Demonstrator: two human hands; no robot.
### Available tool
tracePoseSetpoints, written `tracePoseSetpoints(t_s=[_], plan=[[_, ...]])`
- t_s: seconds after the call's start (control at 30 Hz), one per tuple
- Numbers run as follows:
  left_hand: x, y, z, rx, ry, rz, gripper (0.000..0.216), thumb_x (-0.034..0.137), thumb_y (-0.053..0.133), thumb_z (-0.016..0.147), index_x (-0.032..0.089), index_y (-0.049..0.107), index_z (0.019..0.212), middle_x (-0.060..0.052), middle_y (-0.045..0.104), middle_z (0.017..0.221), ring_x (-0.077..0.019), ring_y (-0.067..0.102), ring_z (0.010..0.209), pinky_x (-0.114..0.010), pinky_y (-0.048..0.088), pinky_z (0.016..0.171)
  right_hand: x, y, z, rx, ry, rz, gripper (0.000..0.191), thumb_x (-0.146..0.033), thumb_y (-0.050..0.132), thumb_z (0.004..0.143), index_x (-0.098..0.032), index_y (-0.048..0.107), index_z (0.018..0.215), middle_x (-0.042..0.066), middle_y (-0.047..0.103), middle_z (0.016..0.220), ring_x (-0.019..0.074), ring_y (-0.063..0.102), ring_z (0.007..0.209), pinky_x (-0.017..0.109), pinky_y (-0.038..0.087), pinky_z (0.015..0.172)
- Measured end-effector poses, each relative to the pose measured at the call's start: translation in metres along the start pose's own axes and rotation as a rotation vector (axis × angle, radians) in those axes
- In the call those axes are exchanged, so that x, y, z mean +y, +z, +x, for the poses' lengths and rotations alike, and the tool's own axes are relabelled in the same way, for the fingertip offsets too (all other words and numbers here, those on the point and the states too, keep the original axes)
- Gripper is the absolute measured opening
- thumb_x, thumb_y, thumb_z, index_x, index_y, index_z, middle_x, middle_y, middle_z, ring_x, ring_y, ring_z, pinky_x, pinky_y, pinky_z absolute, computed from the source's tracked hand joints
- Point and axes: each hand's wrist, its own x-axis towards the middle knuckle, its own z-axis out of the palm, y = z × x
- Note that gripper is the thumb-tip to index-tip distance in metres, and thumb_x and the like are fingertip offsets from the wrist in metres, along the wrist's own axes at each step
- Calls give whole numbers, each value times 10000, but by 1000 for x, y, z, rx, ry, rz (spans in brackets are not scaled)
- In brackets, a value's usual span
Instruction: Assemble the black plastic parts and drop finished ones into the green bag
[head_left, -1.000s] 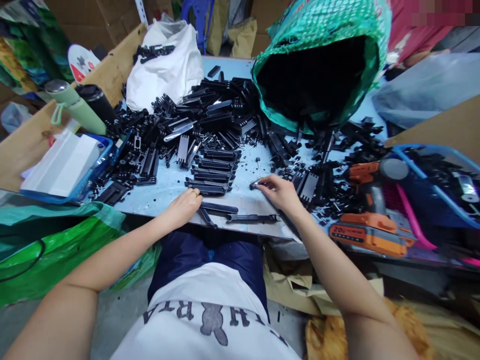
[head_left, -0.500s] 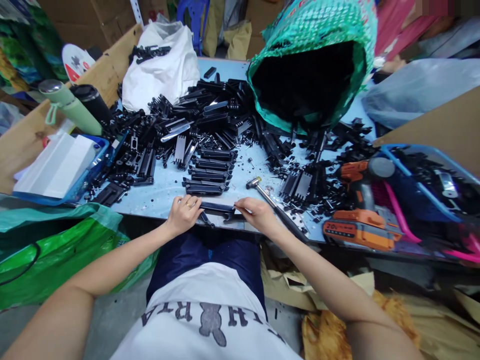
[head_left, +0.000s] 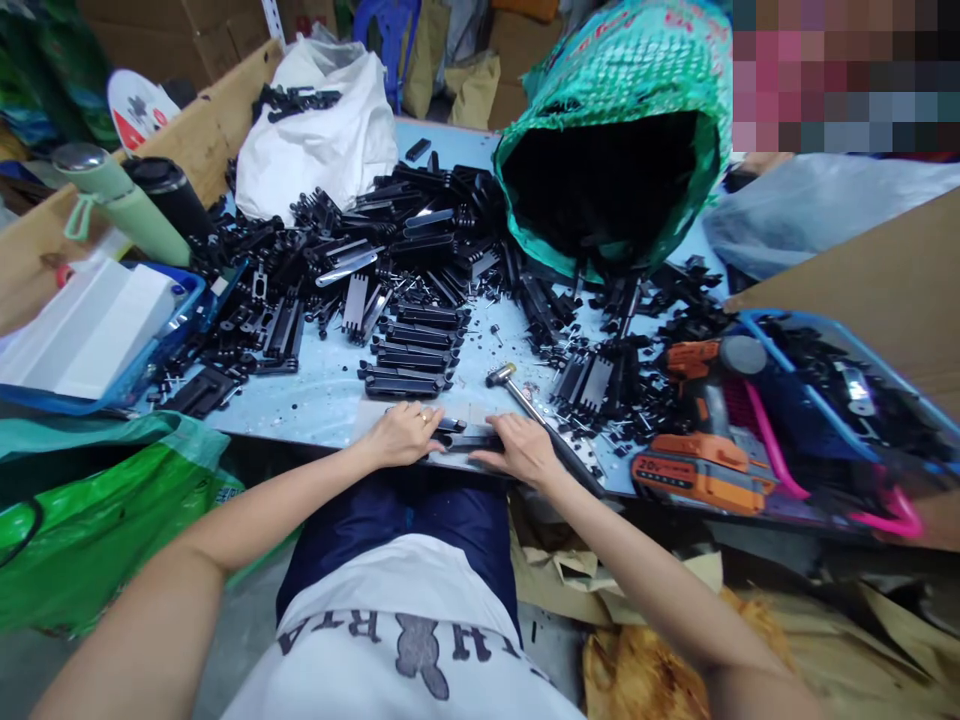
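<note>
At the table's near edge, a long narrow black part [head_left: 474, 441] lies between my hands. My left hand [head_left: 407, 434] is closed over its left end, with a ring on one finger. Its right end runs into my right hand [head_left: 520, 447], thumb on the near side and fingers on the far side. Another small black piece [head_left: 451, 425] shows just beyond it, partly hidden by my left fingers. Just past my hands, several similar black assemblies [head_left: 409, 382] lie in a column. A hammer [head_left: 536, 410] rests right of them, its handle close to my right hand.
Loose black parts [head_left: 420, 215] are heaped behind the column, beside a white sack [head_left: 322, 140]. A green woven bag [head_left: 517, 215] gapes at the back. An orange cordless drill [head_left: 701, 470] and a blue basket [head_left: 810, 390] stand right. Bottles [head_left: 146, 215] and a blue tray [head_left: 67, 398] are left.
Both hands have moved slightly right and the black part has been lowered towards the table edge. My right hand has gone from a fingertip pinch to a wider hold. The view has shifted a little.
</note>
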Motion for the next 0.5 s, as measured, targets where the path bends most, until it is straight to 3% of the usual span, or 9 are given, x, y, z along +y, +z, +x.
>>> tracePoseSetpoints(t_s=[0.07, 0.17, 0.27, 0.37, 0.43, 0.5], plan=[[-1, -2, 5, 45, -80, -7, 543, 513, 315, 910, 64, 616, 954, -142, 633, 805, -223, 565, 748, -312, 395, 607, 2, -8, 2, 32, 0, -34, 575, -688, 448, 769, -150, 595, 632, 68, 559, 574, 169, 520, 581, 281, 343, 543], [8, -25, 0, 181, -88, -165, 572, 510, 257, 925, 122, 582, 659, -91, 579, 606, -169, 532, 604, -270, 360, 534, -9, -39, 7, 104, -167, 154, 586, -681, 387, 805, -175, 491, 527, 25, 472, 486, 128, 435, 485, 277, 261, 492], [35, -67, -16, 351, 39, -566, 593, 478, 152, 949, 154, 526, 622, -40, 534, 537, -120, 489, 517, -243, 360, 521, -37, -77, 11, 126, -382, 636, 569, -626, 269, 881, -186, 477, 586, 3, 432, 476, 120, 400, 458, 280, 235, 473], [71, -99, -25, 527, 138, -967, 604, 472, 103, 953, 165, 492, 607, -18, 506, 509, -97, 472, 484, -225, 375, 519, -76, -91, 16, 201, -523, 1175, 511, -556, 201, 926, -205, 467, 667, -15, 419, 481, 120, 407, 450, 269, 271, 465], [88, -105, -25, 697, 84, -1054, 599, 494, 126, 946, 167, 497, 608, -18, 500, 510, -101, 472, 490, -230, 386, 526, -103, -77, 23, 414, -445, 1396, 465, -578, 235, 907, -221, 496, 760, -12, 459, 551, 127, 458, 505, 268, 351, 512], [96, -101, -24, 821, -88, -999, 610, 511, 137, 938, 156, 565, 688, -50, 563, 607, -124, 523, 578, -255, 425, 580, -127, -51, 33, 686, -183, 1465, 453, -606, 244, 883, -251, 519, 934, 28, 543, 753, 166, 551, 710, 328, 445, 668]])
